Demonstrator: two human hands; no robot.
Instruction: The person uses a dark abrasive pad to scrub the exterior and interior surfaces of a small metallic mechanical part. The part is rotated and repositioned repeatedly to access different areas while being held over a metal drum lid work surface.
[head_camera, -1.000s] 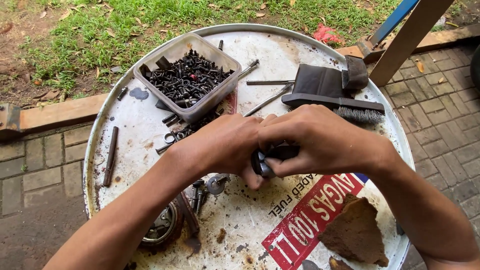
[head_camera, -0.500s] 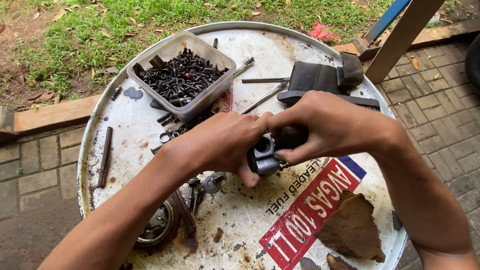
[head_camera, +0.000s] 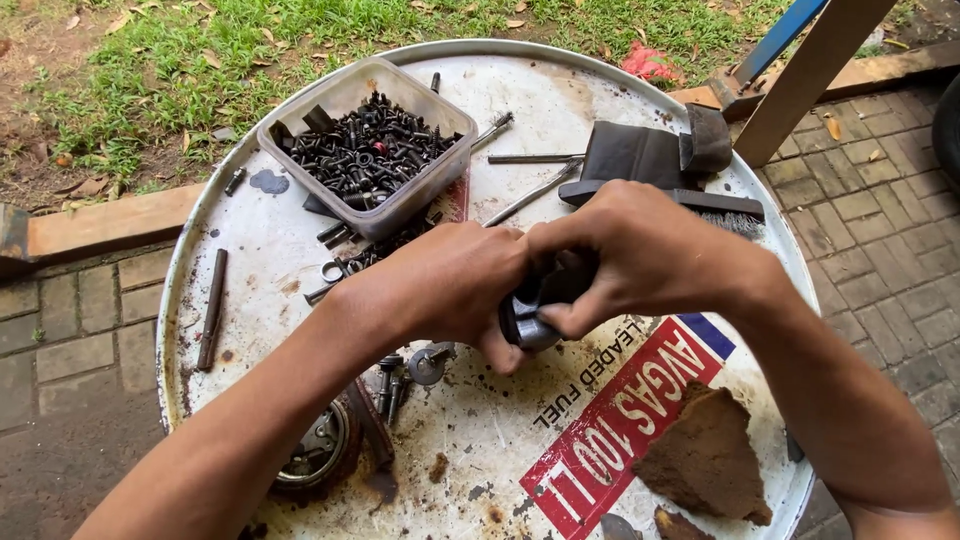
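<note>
I hold a small dark metal part between both hands, above the middle of the white drum top that serves as my bench. My left hand is curled into a loose fist at the part's nine o'clock, fingers folded under and the thumb pressed against its near edge. My right hand closes over it from two o'clock, fingers wrapped across the top and the thumb hooked beneath, so only the lower left of the part shows, a rounded grey rim peeping out at six o'clock of my knuckles. Both hands are closed on it; the rest of its shape is hidden by my fingers.

At eleven o'clock from my hands sits a clear plastic tub heaped with black bolts and nuts, and a few loose ones lie spilled on the drum just beside its near corner. At one o'clock, just beyond my right knuckles, lies a black brush with a folded dark cloth behind it. Two thin metal rods rest between the tub and the cloth. A rusty brown bar lies well apart at nine o'clock, near the drum's rim. At seven o'clock, under my left forearm, there are some bolts and a round metal bearing. A brown rust patch shows at five o'clock beside the red label.
</note>
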